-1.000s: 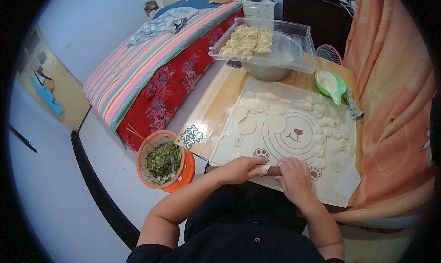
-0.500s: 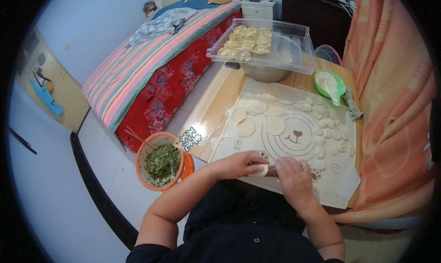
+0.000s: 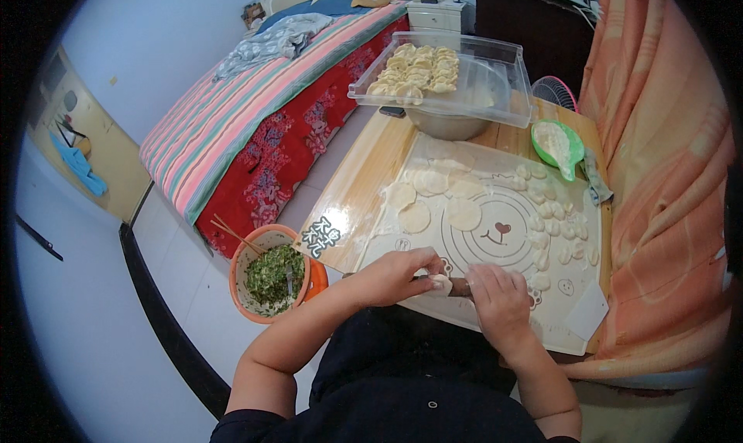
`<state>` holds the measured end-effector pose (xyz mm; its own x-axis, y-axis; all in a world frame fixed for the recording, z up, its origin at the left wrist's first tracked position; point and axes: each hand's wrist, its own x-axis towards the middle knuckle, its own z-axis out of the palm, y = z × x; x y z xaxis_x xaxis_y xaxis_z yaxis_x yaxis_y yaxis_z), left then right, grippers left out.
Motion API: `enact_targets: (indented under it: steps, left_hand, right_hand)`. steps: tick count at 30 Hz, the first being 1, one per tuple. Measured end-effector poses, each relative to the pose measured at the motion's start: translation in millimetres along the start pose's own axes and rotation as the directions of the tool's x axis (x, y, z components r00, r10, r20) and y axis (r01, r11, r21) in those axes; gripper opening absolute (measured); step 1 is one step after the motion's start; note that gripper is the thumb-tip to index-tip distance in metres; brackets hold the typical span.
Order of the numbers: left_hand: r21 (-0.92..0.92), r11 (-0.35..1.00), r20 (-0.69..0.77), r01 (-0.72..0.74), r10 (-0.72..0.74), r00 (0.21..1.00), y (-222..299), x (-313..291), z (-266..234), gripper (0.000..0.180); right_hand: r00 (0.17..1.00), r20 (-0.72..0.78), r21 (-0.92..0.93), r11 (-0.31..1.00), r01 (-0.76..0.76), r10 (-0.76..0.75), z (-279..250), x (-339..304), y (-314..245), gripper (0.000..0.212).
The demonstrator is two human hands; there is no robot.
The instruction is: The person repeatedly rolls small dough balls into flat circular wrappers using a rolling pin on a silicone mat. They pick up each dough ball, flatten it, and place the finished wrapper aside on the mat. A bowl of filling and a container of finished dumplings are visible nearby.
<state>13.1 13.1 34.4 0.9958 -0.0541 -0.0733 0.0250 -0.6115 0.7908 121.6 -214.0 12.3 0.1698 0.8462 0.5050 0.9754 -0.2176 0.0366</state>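
The left hand (image 3: 400, 277), now drawn slightly away from the right hand (image 3: 501, 300), pinches a small, pale, round dough wrapper (image 3: 443, 286) between the two, while the right curls over a brown, cylindrical wooden rolling pin (image 3: 460, 287), suggesting that the wrapper is being turned mid-rolling.

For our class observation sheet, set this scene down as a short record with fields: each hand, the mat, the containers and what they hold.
Left hand: thumb and fingers on a dough round
Right hand: over a brown rolling pin
Baking mat: bear-face print; flattened wrappers toward the left, small dough pieces toward the right
Clear tray: dumplings; above a large bowl
Orange-rimmed basin: chopped green filling, chopsticks
Green scoop: flour
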Motion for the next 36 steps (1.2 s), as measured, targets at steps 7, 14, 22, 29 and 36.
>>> enact_targets:
  steps: [7,14,22,29,36]
  left_hand:
    - [-0.100,0.985,0.066,-0.141,0.148,0.987,-15,-7,-4,0.027]
    - [-0.245,0.950,0.180,0.193,-0.151,0.972,-12,-13,-8,0.025]
    - [-0.050,0.999,-0.056,-0.019,0.016,0.998,-18,-16,4,0.025]
    - [-0.274,0.956,0.037,0.103,-0.097,0.995,-20,-19,6,0.032]
    - [-0.025,0.999,-0.242,-0.031,0.024,0.970,-7,-19,23,0.028]
  right_hand:
    - [0.996,-0.013,-0.002,0.996,0.092,-0.092,1,1,-1,0.031]
    - [0.999,0.020,0.043,0.999,0.034,-0.034,6,-1,-2,0.032]
    - [0.998,0.063,0.105,0.994,0.011,-0.018,11,4,-1,0.033]
    - [0.998,-0.035,-0.058,0.997,0.050,-0.052,14,3,0,0.032]
    - [0.997,-0.070,-0.084,0.996,0.038,-0.044,13,6,2,0.032]
